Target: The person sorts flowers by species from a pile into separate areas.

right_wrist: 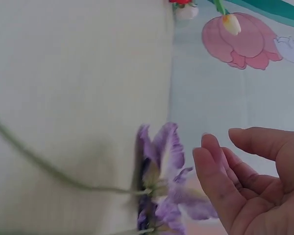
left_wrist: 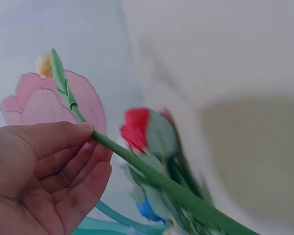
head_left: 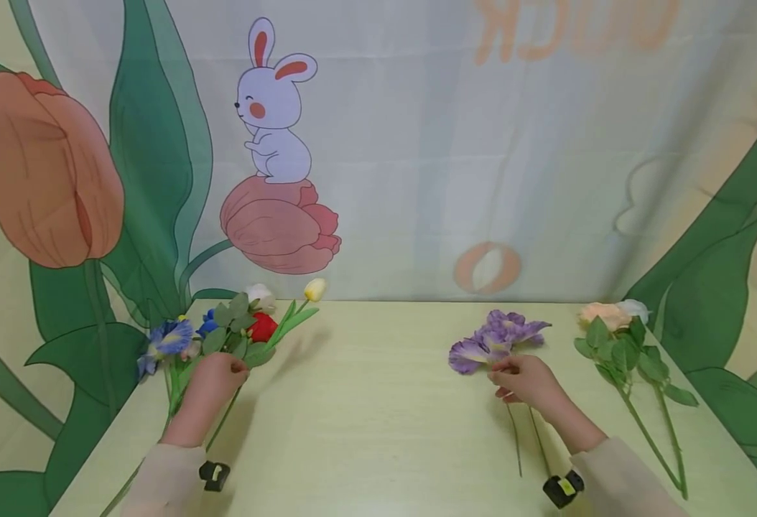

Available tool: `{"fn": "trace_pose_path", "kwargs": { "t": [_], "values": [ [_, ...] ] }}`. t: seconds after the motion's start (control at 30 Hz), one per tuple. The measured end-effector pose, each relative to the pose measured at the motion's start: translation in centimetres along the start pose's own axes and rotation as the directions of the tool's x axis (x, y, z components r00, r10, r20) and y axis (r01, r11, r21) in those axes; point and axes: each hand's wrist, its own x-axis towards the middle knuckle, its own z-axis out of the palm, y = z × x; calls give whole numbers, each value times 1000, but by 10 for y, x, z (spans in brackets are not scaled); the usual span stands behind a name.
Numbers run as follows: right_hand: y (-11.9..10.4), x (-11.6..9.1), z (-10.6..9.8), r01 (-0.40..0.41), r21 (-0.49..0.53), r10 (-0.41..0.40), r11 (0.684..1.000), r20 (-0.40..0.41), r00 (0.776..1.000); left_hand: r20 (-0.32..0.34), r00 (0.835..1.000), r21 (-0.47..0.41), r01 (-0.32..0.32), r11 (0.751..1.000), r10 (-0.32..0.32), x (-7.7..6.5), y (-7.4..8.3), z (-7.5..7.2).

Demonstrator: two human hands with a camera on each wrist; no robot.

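Observation:
In my left hand (head_left: pixel 213 384) a yellow tulip (head_left: pixel 315 289) is held by its green stem (left_wrist: pixel 152 171), pinched between thumb and forefinger. The tulip leans right above the other flowers on the left side. My right hand (head_left: pixel 526 382) hovers beside the purple irises (head_left: pixel 501 339), whose thin stems run toward the front of the table. In the right wrist view its thumb (right_wrist: pixel 259 142) and fingers stand apart with a gap between them, holding nothing; the iris blooms (right_wrist: pixel 166 152) are just beside the fingertips.
On the left lie a red rose (head_left: pixel 263 327), a blue iris (head_left: pixel 166 341), a white bloom (head_left: pixel 261 296) and green leaves. Peach and white roses (head_left: pixel 601 314) with leafy stems lie at the right edge. A printed curtain (head_left: pixel 404 179) hangs behind the pale table (head_left: pixel 378 431).

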Motion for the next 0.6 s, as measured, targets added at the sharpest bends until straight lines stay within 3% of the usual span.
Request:
{"fn": "trace_pose_path", "kwargs": {
  "t": [0.3,0.6],
  "values": [
    [-30,12,21,66,81,-68,995,19,998,-33,999,-175,-5,985,-1,9,40,13],
    [-56,21,48,96,181,-104,979,37,994,-17,998,-391,52,919,-63,16,77,31]
  ]
}}
